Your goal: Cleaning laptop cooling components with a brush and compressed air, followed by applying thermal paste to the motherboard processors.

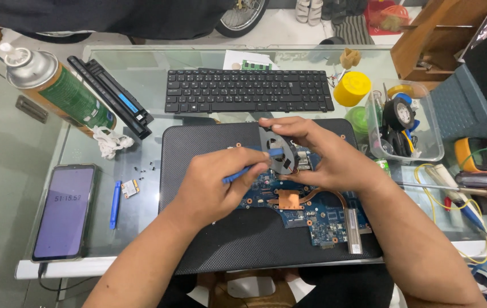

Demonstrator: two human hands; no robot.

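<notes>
Left hand (212, 185): closed around a blue pry tool (252, 166), tip laid against the fan.
Right hand (317, 157): clamped on a grey cooling fan (276, 149), held tilted at frame centre.
Below: blue circuit board (306, 208) on black mat (215, 239).
Upper centre: black keyboard (249, 90).
Lower left: phone (65, 210).

A glass-topped table (4, 188) with a white frame stood on a pale tiled floor (280, 28). Beyond its far edge a bicycle wheel (242, 14) rested, and a wooden shelf unit (429, 43) rose at right.
</notes>
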